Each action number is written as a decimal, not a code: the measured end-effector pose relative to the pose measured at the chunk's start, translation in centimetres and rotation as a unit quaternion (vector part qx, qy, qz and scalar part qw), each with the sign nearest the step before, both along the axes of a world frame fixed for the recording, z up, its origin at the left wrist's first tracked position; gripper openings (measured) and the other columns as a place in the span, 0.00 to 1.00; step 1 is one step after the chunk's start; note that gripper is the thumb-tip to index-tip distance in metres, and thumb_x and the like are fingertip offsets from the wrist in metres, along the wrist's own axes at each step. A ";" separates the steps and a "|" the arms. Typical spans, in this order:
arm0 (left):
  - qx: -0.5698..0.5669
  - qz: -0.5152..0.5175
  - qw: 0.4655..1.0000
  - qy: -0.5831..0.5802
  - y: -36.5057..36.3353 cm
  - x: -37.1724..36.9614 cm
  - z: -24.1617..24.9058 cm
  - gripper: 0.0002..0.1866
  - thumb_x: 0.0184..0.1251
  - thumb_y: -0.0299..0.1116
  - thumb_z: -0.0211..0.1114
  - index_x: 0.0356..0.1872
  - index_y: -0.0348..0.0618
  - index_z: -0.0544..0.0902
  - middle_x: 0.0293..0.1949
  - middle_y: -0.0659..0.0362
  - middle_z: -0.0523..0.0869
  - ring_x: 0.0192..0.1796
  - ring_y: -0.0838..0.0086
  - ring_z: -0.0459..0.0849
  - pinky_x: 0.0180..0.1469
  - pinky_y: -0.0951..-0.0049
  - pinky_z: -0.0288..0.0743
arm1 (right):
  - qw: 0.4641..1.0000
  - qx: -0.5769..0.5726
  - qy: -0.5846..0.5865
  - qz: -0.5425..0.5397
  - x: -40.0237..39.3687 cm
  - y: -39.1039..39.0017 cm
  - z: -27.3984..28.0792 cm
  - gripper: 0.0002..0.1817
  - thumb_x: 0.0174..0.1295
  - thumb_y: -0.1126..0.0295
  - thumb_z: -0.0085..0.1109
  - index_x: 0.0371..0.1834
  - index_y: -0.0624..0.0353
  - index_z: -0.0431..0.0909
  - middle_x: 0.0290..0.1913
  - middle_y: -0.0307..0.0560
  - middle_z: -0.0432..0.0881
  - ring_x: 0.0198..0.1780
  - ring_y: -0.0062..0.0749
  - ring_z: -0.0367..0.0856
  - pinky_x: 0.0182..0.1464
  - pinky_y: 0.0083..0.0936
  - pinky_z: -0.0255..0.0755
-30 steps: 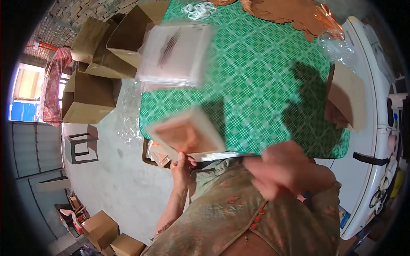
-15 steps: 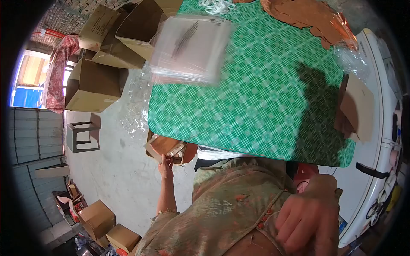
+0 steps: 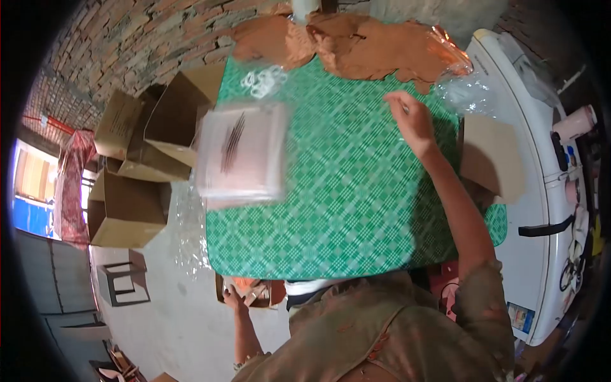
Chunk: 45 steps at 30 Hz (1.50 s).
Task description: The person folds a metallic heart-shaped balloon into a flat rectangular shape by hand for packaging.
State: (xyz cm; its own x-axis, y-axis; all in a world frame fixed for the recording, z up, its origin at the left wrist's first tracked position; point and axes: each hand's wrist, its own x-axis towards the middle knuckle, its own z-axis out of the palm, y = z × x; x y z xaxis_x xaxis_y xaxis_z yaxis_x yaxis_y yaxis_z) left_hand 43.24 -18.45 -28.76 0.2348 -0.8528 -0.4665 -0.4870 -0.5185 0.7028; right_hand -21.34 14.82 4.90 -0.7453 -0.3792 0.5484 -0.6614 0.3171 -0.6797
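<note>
My right hand (image 3: 412, 121) is raised over the right far part of the green checked tablecloth (image 3: 337, 191). Its fingers are loosely bent, apart from the thumb, and nothing shows in them. My left hand (image 3: 235, 299) is low, beyond the table's near edge, at a small cardboard box (image 3: 277, 293). Its fingers are apart beside an orange piece (image 3: 245, 282) and some pale pieces in the box. The tabletop hides part of that box. A stack of clear plastic sheets or bags (image 3: 258, 153) with dark marks lies at the table's left, blurred.
Crumpled copper-coloured sheeting (image 3: 375, 48) lies along the far edge, near white cord (image 3: 263, 81). Clear plastic film (image 3: 468, 92) and cardboard (image 3: 493, 156) are at the right, beside a white appliance (image 3: 531, 210). Open cartons (image 3: 130, 213) and a stool frame (image 3: 124, 283) stand left.
My right hand has gone from near my body out over the table. My left hand stays at the box; the brown flat piece by its fingers is no longer visible. The view has tilted up.
</note>
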 end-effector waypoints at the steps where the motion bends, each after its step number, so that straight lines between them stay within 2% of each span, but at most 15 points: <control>1: -0.015 -0.013 1.000 0.013 -1.2 -0.5 1.0 0.30 0.78 0.46 0.72 0.72 0.40 0.77 0.63 0.51 0.84 0.54 0.55 0.88 0.41 0.54 0.90 | 0.999 0.010 0.047 -0.021 -3.1 -0.5 -1.0 0.10 0.75 0.69 0.61 0.51 0.61 0.88 0.32 0.50 0.88 0.33 0.45 0.88 0.38 0.38 0.80; 4: -0.068 -0.089 0.978 0.178 -8.0 0.3 0.7 0.23 0.81 0.41 0.69 0.67 0.39 0.79 0.57 0.55 0.87 0.45 0.61 0.89 0.43 0.55 0.91 | 0.952 0.167 0.222 -0.129 -12.2 -2.1 -3.6 0.12 0.74 0.70 0.59 0.53 0.58 0.89 0.39 0.50 0.90 0.43 0.47 0.89 0.51 0.43 0.82; 5: -0.109 -0.017 0.953 0.282 -8.3 -1.5 2.6 0.17 0.82 0.37 0.66 0.64 0.41 0.81 0.58 0.55 0.86 0.48 0.65 0.88 0.43 0.58 0.90 | 0.951 0.188 0.196 -0.148 -13.6 -2.3 -3.2 0.11 0.72 0.71 0.59 0.50 0.58 0.89 0.43 0.52 0.91 0.46 0.51 0.89 0.53 0.46 0.82; 8: -0.167 -0.082 0.974 0.128 -12.0 -5.1 9.1 0.16 0.85 0.37 0.63 0.64 0.42 0.82 0.56 0.58 0.85 0.56 0.69 0.85 0.51 0.61 0.86 | 0.942 0.263 0.122 -0.166 -16.8 -4.2 -2.1 0.10 0.67 0.71 0.59 0.45 0.56 0.90 0.50 0.55 0.91 0.54 0.58 0.89 0.58 0.53 0.82; 13: -0.263 -0.183 0.935 0.153 -16.0 -12.8 17.4 0.16 0.85 0.39 0.64 0.64 0.45 0.84 0.56 0.60 0.85 0.58 0.72 0.84 0.53 0.66 0.84 | 0.902 0.401 0.124 -0.102 -15.5 -9.3 1.6 0.11 0.65 0.70 0.63 0.46 0.52 0.92 0.52 0.49 0.92 0.56 0.53 0.90 0.60 0.52 0.82; 16: -0.307 -0.250 0.902 0.171 -15.9 -18.3 21.7 0.14 0.85 0.39 0.64 0.62 0.45 0.85 0.57 0.61 0.85 0.59 0.73 0.84 0.53 0.67 0.84 | 0.908 0.408 0.080 -0.052 -17.0 -9.6 0.2 0.08 0.65 0.70 0.63 0.42 0.51 0.91 0.51 0.47 0.91 0.58 0.51 0.89 0.60 0.49 0.82; 20: -0.364 -0.325 0.855 0.172 -14.4 -25.8 26.9 0.11 0.85 0.33 0.63 0.59 0.42 0.87 0.62 0.60 0.83 0.61 0.72 0.83 0.55 0.68 0.83 | 0.927 0.338 0.152 0.053 -19.4 -6.3 -2.2 0.05 0.65 0.70 0.62 0.38 0.54 0.87 0.48 0.50 0.89 0.57 0.54 0.86 0.58 0.46 0.81; 22: -0.395 -0.369 0.825 0.168 -13.3 -29.4 29.0 0.11 0.84 0.29 0.63 0.58 0.40 0.87 0.64 0.58 0.81 0.62 0.71 0.83 0.58 0.68 0.83 | 0.923 0.365 0.065 0.098 -17.9 -4.2 1.2 0.04 0.64 0.71 0.60 0.37 0.57 0.84 0.47 0.52 0.87 0.57 0.56 0.85 0.57 0.45 0.79; 25: -0.442 -0.446 0.753 0.199 -11.7 -35.2 30.9 0.11 0.80 0.22 0.62 0.57 0.39 0.87 0.67 0.55 0.81 0.67 0.68 0.82 0.63 0.69 0.81 | 0.902 0.390 0.074 0.170 -21.7 -1.6 0.5 0.07 0.62 0.72 0.58 0.38 0.59 0.85 0.45 0.55 0.88 0.52 0.59 0.86 0.52 0.46 0.79; 28: -0.466 -0.515 0.692 0.197 -6.6 -41.6 34.6 0.12 0.76 0.19 0.64 0.55 0.39 0.88 0.67 0.51 0.82 0.69 0.62 0.82 0.66 0.66 0.79 | 0.822 0.560 0.050 0.093 -22.5 -1.5 1.4 0.08 0.60 0.72 0.57 0.36 0.57 0.87 0.41 0.56 0.89 0.45 0.57 0.87 0.46 0.47 0.79; 30: -0.508 -0.566 0.633 0.143 -3.4 -45.4 36.3 0.13 0.72 0.18 0.66 0.55 0.40 0.87 0.67 0.48 0.82 0.68 0.54 0.82 0.69 0.62 0.77 | 0.865 0.493 -0.004 0.098 -19.9 -1.2 2.4 0.04 0.58 0.72 0.60 0.32 0.56 0.84 0.38 0.51 0.87 0.46 0.56 0.86 0.48 0.49 0.77; 34: -0.603 -0.621 0.495 0.078 1.4 -53.9 37.0 0.16 0.68 0.26 0.73 0.56 0.43 0.87 0.68 0.48 0.82 0.70 0.49 0.79 0.71 0.51 0.74 | 0.881 0.455 0.083 0.105 -19.7 -1.5 0.5 0.01 0.57 0.73 0.62 0.29 0.56 0.82 0.38 0.50 0.86 0.46 0.56 0.85 0.49 0.49 0.77; 39: -0.541 -0.708 0.448 0.066 5.6 -61.9 35.2 0.26 0.70 0.36 0.76 0.68 0.48 0.83 0.74 0.47 0.79 0.76 0.48 0.76 0.75 0.48 0.72 | 0.866 0.458 0.147 0.138 -19.1 -1.0 0.5 0.02 0.59 0.73 0.63 0.31 0.57 0.81 0.38 0.52 0.84 0.45 0.56 0.83 0.47 0.49 0.77; 42: -0.530 -0.731 0.431 0.012 7.4 -65.5 32.6 0.28 0.75 0.43 0.72 0.73 0.50 0.80 0.79 0.48 0.75 0.78 0.48 0.74 0.76 0.49 0.71 | 0.875 0.423 0.177 0.153 -20.2 -0.3 -1.4 0.03 0.60 0.73 0.64 0.30 0.58 0.79 0.37 0.52 0.82 0.44 0.56 0.83 0.45 0.48 0.76; 45: -0.573 -0.710 0.410 0.008 7.0 -69.0 29.7 0.24 0.80 0.47 0.67 0.70 0.52 0.84 0.76 0.56 0.81 0.77 0.56 0.78 0.76 0.51 0.72 | 0.881 0.403 0.175 0.175 -20.5 0.1 -1.6 0.03 0.61 0.74 0.63 0.30 0.58 0.79 0.35 0.53 0.81 0.43 0.56 0.82 0.45 0.48 0.75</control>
